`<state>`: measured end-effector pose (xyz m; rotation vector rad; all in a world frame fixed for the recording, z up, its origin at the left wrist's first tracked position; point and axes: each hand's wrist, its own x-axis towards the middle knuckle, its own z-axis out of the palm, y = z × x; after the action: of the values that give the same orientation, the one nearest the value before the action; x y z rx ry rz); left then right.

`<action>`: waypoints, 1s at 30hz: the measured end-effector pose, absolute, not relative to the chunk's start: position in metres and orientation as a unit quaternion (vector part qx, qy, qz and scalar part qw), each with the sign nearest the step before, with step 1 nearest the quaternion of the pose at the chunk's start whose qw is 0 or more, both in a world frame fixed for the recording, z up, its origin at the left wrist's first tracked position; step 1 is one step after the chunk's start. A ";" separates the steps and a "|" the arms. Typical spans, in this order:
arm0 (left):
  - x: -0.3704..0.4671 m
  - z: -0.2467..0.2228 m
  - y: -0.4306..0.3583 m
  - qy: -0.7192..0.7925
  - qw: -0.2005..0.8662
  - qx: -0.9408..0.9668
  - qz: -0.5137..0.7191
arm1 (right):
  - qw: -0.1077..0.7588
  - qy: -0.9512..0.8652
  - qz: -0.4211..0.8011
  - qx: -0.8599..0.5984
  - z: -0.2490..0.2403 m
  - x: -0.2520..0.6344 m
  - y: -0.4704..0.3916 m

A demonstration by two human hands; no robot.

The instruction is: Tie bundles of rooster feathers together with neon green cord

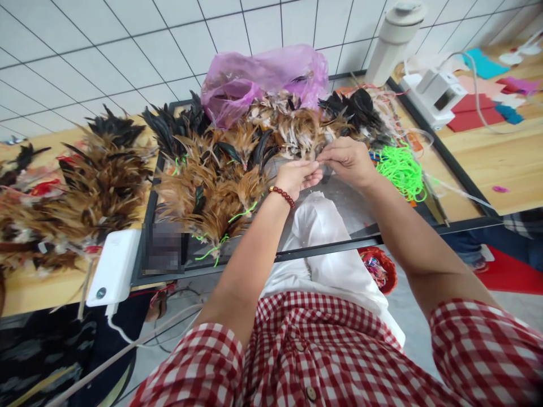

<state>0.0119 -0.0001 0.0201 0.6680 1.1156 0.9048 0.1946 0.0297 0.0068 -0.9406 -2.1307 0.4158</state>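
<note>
My left hand [297, 176] and my right hand [347, 160] meet fingertip to fingertip above the framed tray, both pinching. Whatever is between the fingertips is too small to make out. Just behind them lies a pile of pale brown and white feathers [297, 127]. Bundles of brown feathers [237, 183], several tied with green string, spread to the left of my left hand. A tangle of bright green cord [399, 170] sits to the right of my right wrist. Black feathers [358, 113] rest behind my right hand.
A pink plastic bag [267, 73] stands behind the feathers against the tiled wall. A white bottle [394, 42] and a white power strip [428, 104] are at the back right. A white power bank [113, 268] overlaps the tray's left rim. More feathers [102, 181] cover the left table.
</note>
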 end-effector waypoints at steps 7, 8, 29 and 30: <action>0.001 0.023 0.000 0.485 0.721 0.364 0.336 | 0.382 -0.828 0.170 -0.372 0.005 0.198 0.031; 0.001 0.023 0.001 0.484 0.721 0.365 0.337 | 0.404 -0.817 0.149 -0.383 0.005 0.199 0.031; 0.011 0.020 -0.002 0.470 0.701 0.340 0.415 | 0.449 -0.687 0.430 -0.377 -0.015 0.184 0.044; 0.012 0.021 -0.003 0.468 0.709 0.347 0.398 | 0.448 -0.674 0.455 -0.371 -0.015 0.183 0.043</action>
<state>0.0116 -0.0030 0.0206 0.7699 1.0385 0.8839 0.1835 0.0433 -0.0153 -0.9173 -1.6689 1.1269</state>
